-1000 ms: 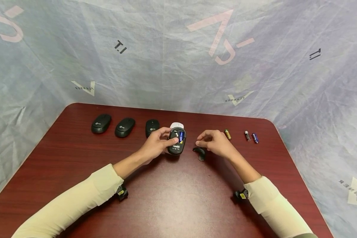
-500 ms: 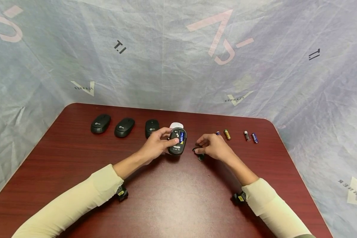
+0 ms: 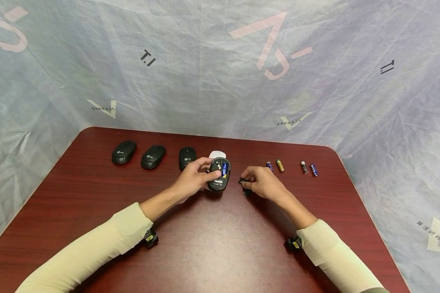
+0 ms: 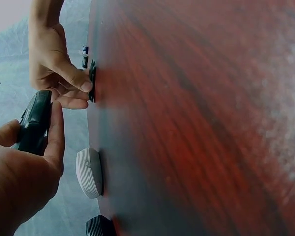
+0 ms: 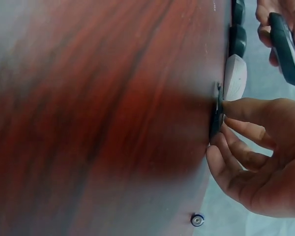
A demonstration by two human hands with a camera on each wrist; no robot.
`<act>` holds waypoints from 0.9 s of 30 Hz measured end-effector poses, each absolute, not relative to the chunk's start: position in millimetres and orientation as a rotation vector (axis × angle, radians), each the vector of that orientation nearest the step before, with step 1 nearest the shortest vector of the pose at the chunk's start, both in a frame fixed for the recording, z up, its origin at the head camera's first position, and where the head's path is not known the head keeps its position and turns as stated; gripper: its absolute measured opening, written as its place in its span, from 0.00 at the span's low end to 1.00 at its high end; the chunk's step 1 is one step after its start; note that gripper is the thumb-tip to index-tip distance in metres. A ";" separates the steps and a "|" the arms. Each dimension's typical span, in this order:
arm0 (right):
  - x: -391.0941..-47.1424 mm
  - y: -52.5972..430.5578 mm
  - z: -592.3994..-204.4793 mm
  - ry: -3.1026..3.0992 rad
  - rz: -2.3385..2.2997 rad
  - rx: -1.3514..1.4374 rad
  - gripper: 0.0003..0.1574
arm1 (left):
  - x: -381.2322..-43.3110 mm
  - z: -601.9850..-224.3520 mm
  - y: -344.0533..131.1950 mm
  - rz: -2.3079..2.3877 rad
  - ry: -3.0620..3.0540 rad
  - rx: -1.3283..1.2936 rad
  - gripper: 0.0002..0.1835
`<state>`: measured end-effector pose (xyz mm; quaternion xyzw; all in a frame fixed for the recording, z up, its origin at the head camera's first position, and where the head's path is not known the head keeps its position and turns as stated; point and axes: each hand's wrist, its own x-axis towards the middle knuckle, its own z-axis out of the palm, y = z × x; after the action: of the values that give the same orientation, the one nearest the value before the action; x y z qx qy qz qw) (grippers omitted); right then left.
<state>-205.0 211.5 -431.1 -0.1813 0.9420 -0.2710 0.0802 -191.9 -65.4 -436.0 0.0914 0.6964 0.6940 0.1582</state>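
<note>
My left hand (image 3: 192,177) grips a black computer mouse (image 3: 216,186) above the table, its underside turned toward the head camera. A blue battery (image 3: 225,169) lies in the mouse's uncovered battery slot. To the right, my right hand (image 3: 265,182) pinches a small curved black battery cover (image 3: 246,192) at the tabletop. In the right wrist view, the thumb and fingers meet that battery cover (image 5: 217,115) from opposite ends, and it still looks to be on the table. The fingers partly hide the cover in the head view.
A white mouse (image 3: 217,154) stands just behind the held one. Left of it are three black mice, the nearest a black mouse (image 3: 188,156). Behind and right of my right hand lie several loose batteries, among them a gold battery (image 3: 280,165) and a blue battery (image 3: 314,170).
My right hand has come down slightly and taken hold of the battery cover. A blue battery once hidden behind that hand now shows. The left hand and mouse have barely moved.
</note>
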 end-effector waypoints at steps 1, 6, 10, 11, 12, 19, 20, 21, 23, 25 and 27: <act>-204.6 210.9 -431.2 2.833 -0.776 -0.580 0.09 | -191.8 -436.0 -65.5 1.985 1.990 0.262 0.28; -201.5 210.0 -431.2 2.878 -0.612 -0.747 0.15 | -191.5 -436.0 -65.7 1.989 1.984 0.266 0.28; -201.0 211.5 -431.7 2.872 -0.587 -0.785 0.14 | -191.5 -435.2 -65.4 1.989 1.983 0.263 0.28; -201.7 212.4 -432.3 2.868 -0.599 -0.794 0.14 | -191.6 -435.0 -65.4 1.989 1.983 0.262 0.28; -210.8 220.4 -446.0 2.861 -0.631 -0.840 0.14 | -191.5 -434.8 -65.3 1.990 1.982 0.262 0.28; -214.4 225.1 -443.0 2.819 -0.749 -0.867 0.10 | -191.0 -434.6 -65.0 1.993 1.983 0.261 0.28; -214.2 224.7 -441.2 2.818 -0.749 -0.843 0.10 | -190.9 -434.6 -65.1 1.989 1.986 0.261 0.28; -214.1 224.5 -439.7 2.817 -0.751 -0.822 0.10 | -190.9 -434.7 -65.2 1.986 1.991 0.261 0.28; -207.0 219.4 -425.7 2.822 -0.725 -0.734 0.11 | -190.8 -434.9 -65.4 1.980 1.999 0.261 0.29; -206.7 220.3 -422.5 2.822 -0.723 -0.697 0.12 | -190.9 -435.2 -65.4 1.980 2.000 0.260 0.29; -207.0 222.4 -418.7 2.819 -0.734 -0.688 0.14 | -191.0 -435.4 -65.0 1.980 2.000 0.264 0.29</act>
<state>-207.0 222.4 -418.7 -0.2293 0.9392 -0.2446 0.0742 -191.0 -65.0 -435.4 0.0923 0.6989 0.6917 0.1569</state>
